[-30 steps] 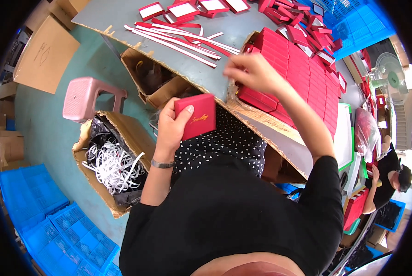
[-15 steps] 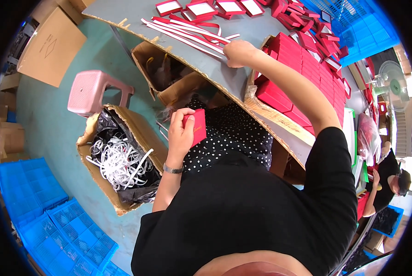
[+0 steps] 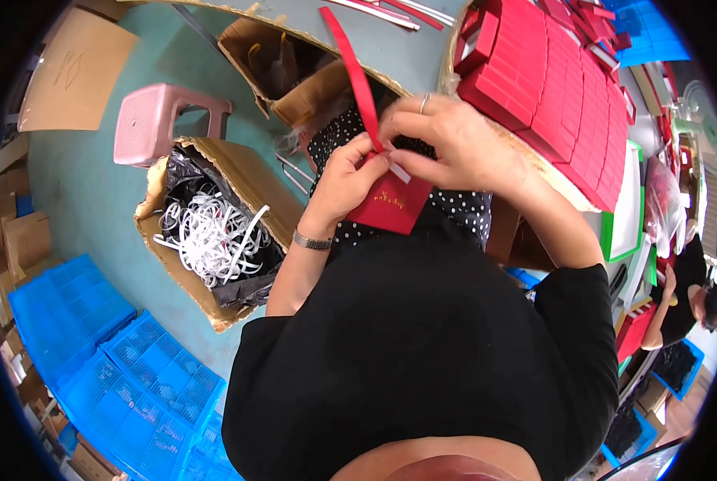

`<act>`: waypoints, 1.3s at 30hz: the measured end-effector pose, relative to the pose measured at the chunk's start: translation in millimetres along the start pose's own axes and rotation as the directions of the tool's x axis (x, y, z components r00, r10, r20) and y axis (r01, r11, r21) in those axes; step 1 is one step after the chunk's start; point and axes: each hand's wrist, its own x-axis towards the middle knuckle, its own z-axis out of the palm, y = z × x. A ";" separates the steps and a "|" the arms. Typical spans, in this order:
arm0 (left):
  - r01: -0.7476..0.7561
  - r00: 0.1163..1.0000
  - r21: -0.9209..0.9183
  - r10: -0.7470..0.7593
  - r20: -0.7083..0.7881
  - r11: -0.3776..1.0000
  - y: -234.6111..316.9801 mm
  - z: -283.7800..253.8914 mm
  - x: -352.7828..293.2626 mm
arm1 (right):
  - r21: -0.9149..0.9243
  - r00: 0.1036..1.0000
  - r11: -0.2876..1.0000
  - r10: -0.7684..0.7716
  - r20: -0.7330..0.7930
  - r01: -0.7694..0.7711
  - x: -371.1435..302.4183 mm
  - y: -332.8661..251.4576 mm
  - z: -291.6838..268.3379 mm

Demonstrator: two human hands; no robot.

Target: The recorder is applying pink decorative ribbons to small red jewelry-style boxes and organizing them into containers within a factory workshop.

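A flat red box (image 3: 389, 204) with gold lettering is held in front of my lap by my left hand (image 3: 344, 183), thumb and fingers closed at its far edge. From that edge a long red strip (image 3: 355, 74) rises toward the table. My right hand (image 3: 463, 143), with a ring on one finger, pinches the strip's lower end against the box. A short white piece (image 3: 400, 172), perhaps the strip's backing, shows just under the right fingertips. Exactly where the strip touches the box is hidden by my fingers.
More red and white strips (image 3: 386, 13) lie on the grey table (image 3: 410, 56). Stacked red boxes (image 3: 527, 96) fill a carton at right. A carton of curled white strips (image 3: 210, 236), a pink stool (image 3: 146, 120) and blue crates (image 3: 126, 385) stand left. Another person (image 3: 683, 289) works far right.
My right hand has come back from the strips on the table to the box, bringing one red strip. My left hand has moved the box slightly right and tilted it.
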 end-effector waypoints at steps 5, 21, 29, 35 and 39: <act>0.075 0.956 -0.043 -0.060 0.287 0.996 19.0 6.1 -15.6 | 0.205 0.986 0.967 -0.161 0.034 0.151 -13.2 10.9 16.4; -0.085 0.993 0.065 0.090 -0.074 0.994 29.3 -17.2 -36.4 | 0.301 0.928 0.903 0.353 -0.118 -0.305 -5.5 18.8 37.7; -0.053 0.986 0.005 0.053 -0.155 0.999 21.1 -16.4 -32.1 | 0.316 0.903 0.883 0.405 -0.145 -0.346 -12.6 19.2 42.9; -0.126 0.969 0.101 0.144 -0.202 0.987 15.4 -17.3 -31.3 | 0.322 0.915 0.910 0.339 -0.219 -0.260 -18.0 22.5 53.5; -0.078 0.988 0.083 0.088 -0.127 0.994 18.2 -13.9 -33.9 | 0.315 0.895 0.904 0.372 -0.244 -0.290 -19.8 20.0 54.1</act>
